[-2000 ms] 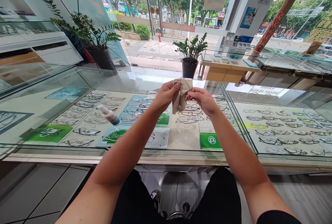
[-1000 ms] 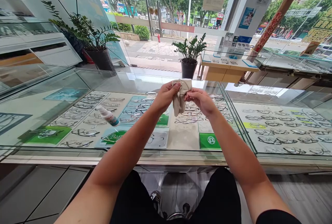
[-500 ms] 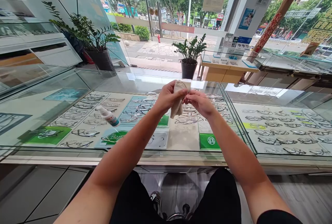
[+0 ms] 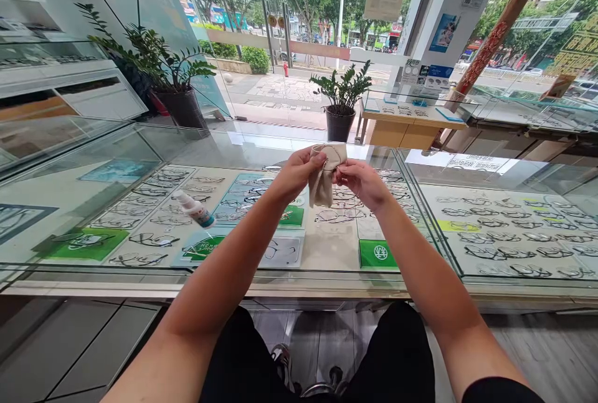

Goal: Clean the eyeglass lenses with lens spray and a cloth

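Both my hands are raised together above a glass display counter [image 4: 327, 281]. My left hand [image 4: 296, 172] is closed on a beige cloth [image 4: 324, 186], which hangs down between the two hands. My right hand [image 4: 359, 180] pinches a thin-framed pair of glasses [image 4: 329, 152] that is mostly wrapped in the cloth; only a bit of rim and chain-like edge shows. A small white spray bottle [image 4: 195, 208] with a blue label lies on the glass to the left of my left forearm.
Under the glass lie several rows of eyeglass frames [image 4: 504, 228] and green signs [image 4: 380, 253]. Two potted plants [image 4: 343, 94] stand beyond the counter, one at the far left [image 4: 163, 73]. A second glass counter [image 4: 420, 110] stands at the back right. My knees and shoes show below.
My hands have shifted slightly apart and together while rubbing the cloth over the glasses; the cloth hangs a little differently. Nothing else has moved.
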`<state>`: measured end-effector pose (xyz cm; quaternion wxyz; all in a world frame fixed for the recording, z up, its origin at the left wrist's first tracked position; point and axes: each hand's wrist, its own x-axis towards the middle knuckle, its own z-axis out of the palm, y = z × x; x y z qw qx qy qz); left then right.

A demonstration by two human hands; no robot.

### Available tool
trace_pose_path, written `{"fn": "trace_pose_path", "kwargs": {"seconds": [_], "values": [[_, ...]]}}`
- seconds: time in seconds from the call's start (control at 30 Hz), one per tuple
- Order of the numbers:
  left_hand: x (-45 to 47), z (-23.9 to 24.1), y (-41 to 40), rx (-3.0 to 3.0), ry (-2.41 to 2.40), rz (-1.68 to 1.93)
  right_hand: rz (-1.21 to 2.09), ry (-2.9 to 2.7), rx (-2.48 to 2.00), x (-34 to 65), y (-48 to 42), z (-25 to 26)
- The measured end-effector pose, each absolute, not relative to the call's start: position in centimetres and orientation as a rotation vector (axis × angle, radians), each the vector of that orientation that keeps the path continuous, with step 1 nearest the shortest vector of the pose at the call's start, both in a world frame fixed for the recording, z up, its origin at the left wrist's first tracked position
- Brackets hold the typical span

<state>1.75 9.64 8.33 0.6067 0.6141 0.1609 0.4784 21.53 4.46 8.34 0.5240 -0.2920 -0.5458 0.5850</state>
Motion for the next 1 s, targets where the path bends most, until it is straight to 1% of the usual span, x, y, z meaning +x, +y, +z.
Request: {"fn": "trace_pose_path", "kwargs": {"seconds": [0.17, 0.53, 0.8, 1.0], "values": [[1.9, 8.8, 8.9, 1.431, 0.322, 1.035, 1.419, -1.283, -0.689, 21.5, 4.5, 8.2], [3.1, 8.6, 8.0, 1.492, 0.428, 1.224, 1.464, -1.369, -0.703, 20.9, 4.3, 7.9], [2.2, 8.3, 8.9, 1.427, 0.348, 1.125, 1.402, -1.326, -0.716, 21.8, 4.2, 8.6], [2.4, 8.6, 8.5, 1.446, 0.286, 1.075, 1.421, -1.292, -0.716, 21.8, 4.5, 8.4]]}}
